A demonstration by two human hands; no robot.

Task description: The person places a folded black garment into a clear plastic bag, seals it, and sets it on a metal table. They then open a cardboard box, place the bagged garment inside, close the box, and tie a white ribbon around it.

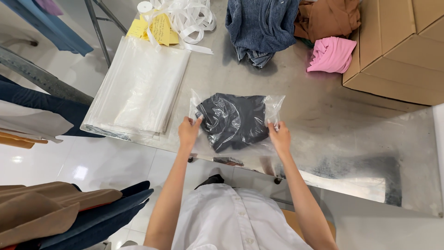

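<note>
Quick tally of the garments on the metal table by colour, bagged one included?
Dark grey or black, inside the clear bag held by the left hand and right hand: 1
Blue denim-like: 1
Brown: 1
Pink: 1
Total: 4

Single head view, looking steeply down from above onto steel table (323,120), moderately close.
</note>
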